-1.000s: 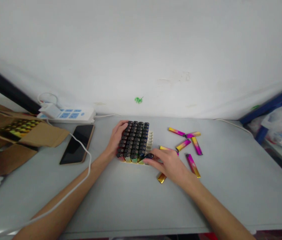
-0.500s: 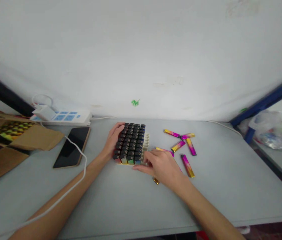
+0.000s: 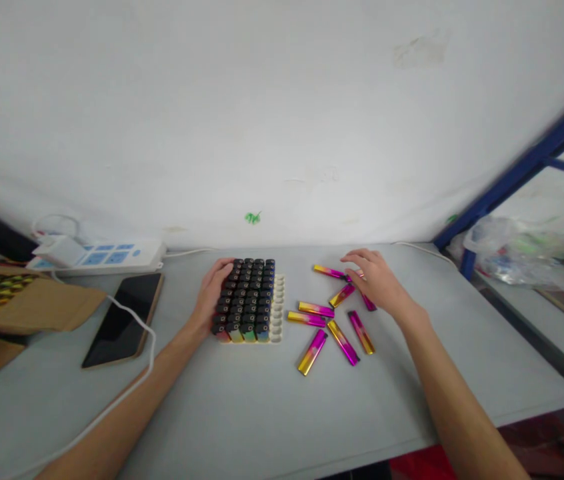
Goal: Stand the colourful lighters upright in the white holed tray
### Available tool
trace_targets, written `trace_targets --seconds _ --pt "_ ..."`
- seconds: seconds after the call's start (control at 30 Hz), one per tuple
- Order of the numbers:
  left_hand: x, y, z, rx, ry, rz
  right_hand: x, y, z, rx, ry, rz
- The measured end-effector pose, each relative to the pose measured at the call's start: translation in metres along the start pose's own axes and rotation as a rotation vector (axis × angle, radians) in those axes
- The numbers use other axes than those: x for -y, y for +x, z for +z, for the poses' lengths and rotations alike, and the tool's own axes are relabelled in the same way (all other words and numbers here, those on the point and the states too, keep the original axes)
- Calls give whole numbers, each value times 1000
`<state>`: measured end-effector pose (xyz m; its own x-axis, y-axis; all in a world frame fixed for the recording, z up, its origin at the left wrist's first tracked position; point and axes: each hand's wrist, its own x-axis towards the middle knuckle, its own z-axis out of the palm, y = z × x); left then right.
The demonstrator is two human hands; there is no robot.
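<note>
Rows of black-topped lighters point(image 3: 248, 300) stand upright in a white tray point(image 3: 277, 310), whose right column of slots shows bare. My left hand point(image 3: 211, 293) is wrapped round the left side of this block. Several pink and gold lighters point(image 3: 343, 343) lie scattered on the table to the right of the tray. Over the far ones is my right hand point(image 3: 373, 280), its fingers bent around a lighter at the back right of the group, partly hidden beneath them.
A phone point(image 3: 125, 320) and a white cable point(image 3: 137, 321) lie on the left, before a power strip point(image 3: 112, 257). An open cardboard box point(image 3: 47, 305) stands at the far left. Plastic bags point(image 3: 527, 253) sit beyond the blue frame point(image 3: 517, 170) on the right.
My right hand has left the tray's right side and moved right and away, over the far loose lighters. More loose lighters are uncovered. The view has shifted; my left hand stays on the block.
</note>
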<state>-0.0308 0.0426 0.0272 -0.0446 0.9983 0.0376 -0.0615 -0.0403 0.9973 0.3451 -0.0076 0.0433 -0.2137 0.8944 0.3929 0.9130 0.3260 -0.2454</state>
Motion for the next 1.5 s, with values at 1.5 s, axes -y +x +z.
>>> trace_targets --seconds 1.5 --pt "-2 -1 -1 9 20 -32 154 7 36 12 1454 886"
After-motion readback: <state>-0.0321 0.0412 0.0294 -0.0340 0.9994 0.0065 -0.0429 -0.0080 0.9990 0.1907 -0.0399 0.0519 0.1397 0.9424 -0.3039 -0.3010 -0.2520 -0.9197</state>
